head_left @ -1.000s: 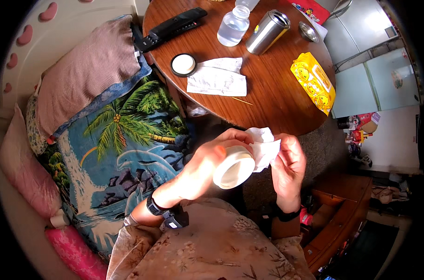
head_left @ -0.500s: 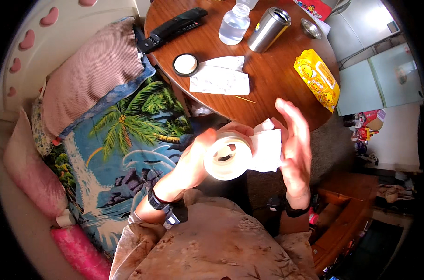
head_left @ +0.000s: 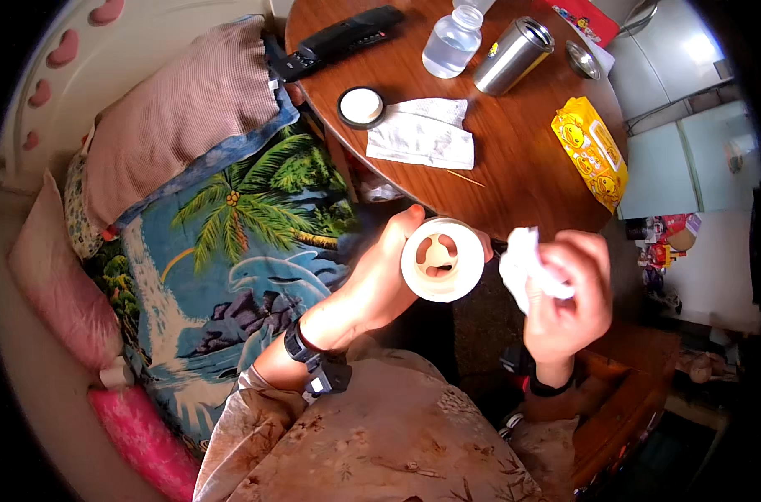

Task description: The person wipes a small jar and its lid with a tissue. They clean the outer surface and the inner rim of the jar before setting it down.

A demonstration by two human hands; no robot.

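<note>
Two hands are occupied: the left hand [head_left: 385, 276] grips a hollow white round piece [head_left: 460, 272], its fingers wrapped round the outside; the right hand [head_left: 575, 293] pinches a crumpled white tissue [head_left: 521, 266], near that piece but apart; on the tabletop [head_left: 519, 167] sit an uncapped steel flask [head_left: 514, 58] and a black-rimmed disc [head_left: 360, 106]; nothing looks joined together yet; whether handling the piece is finished, I cannot tell.

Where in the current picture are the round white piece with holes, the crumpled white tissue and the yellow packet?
Round white piece [head_left: 438, 255]: head view, on the hub between its holes.
White tissue [head_left: 519, 266]: head view, on its crumpled visible part.
Yellow packet [head_left: 586, 157]: head view, middle of its printed face.
</note>
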